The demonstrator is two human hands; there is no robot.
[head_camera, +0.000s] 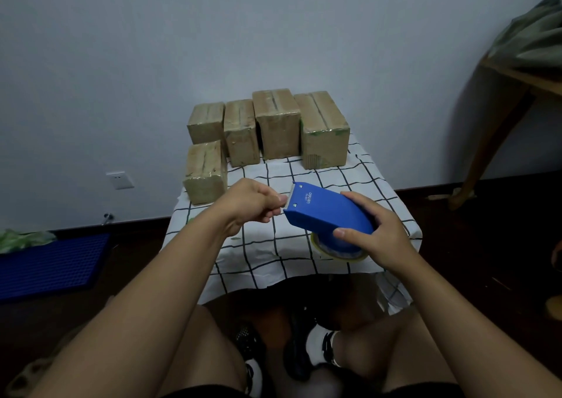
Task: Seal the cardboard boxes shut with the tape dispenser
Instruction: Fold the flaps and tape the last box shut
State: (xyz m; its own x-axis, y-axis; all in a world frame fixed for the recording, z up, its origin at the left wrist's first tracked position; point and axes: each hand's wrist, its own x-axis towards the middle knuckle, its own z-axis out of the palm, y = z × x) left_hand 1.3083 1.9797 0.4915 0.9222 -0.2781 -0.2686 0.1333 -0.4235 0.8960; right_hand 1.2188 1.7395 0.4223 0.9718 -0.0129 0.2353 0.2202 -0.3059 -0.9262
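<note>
A seated person prepares a tape dispenser over a small table draped in a checked cloth [264,254], with five cardboard boxes lined up along its far side. At the far left of the scene, a blue mat [51,264] lies on the dark floor below a wall socket [119,180]. On the table, the nearest box [205,172] stands at the front left corner; behind it runs a back row of four, from the left box [206,122] through two middle boxes [241,131] [278,124] to the largest box [324,128] at the right. All five appear to carry glossy tape along their top seams, though dark gaps show along the seams of the two right-hand boxes, so how many are fully sealed cannot be told from here. In front of the boxes, the left hand [251,204] is curled, its fingertips pinched at the toothed edge of the tape dispenser [325,212], seemingly drawing out the free end of the tape; the strip itself is too faint to make out. The right hand [377,230] grips the blue dispenser by its rounded body, holding it in the air above the cloth, the roll of tape [337,251] showing beneath. No tape is being laid on any box at this moment; the work in hand looks like readying the tape for a further pass. At the far right, a wooden table leg [498,142] slants to the floor.
</note>
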